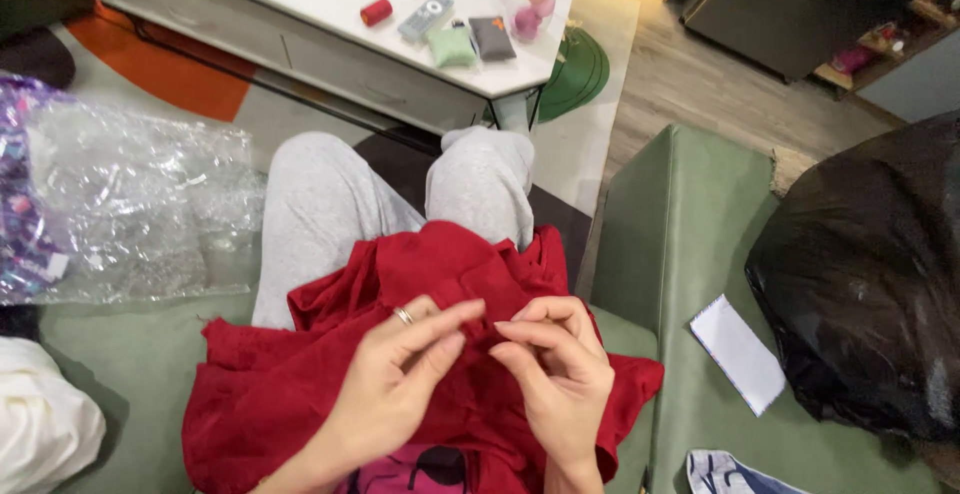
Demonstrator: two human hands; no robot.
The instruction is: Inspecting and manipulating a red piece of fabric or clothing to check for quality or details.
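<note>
Head view: left hand [400, 379] and right hand [560, 369] fingers pinched shut on red garment [300, 384] fold; judged hand-sewing, next move needs steady grip

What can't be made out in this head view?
- Whatever the left hand and right hand pinch on the red cloth: fingertips cover it; needle or thread too small to tell.
- Black bag: opaque, contents hidden, cut by the right edge.
- Small items on the white table: too small to identify.
- Blue-white fabric: cut off by the bottom edge.
</note>
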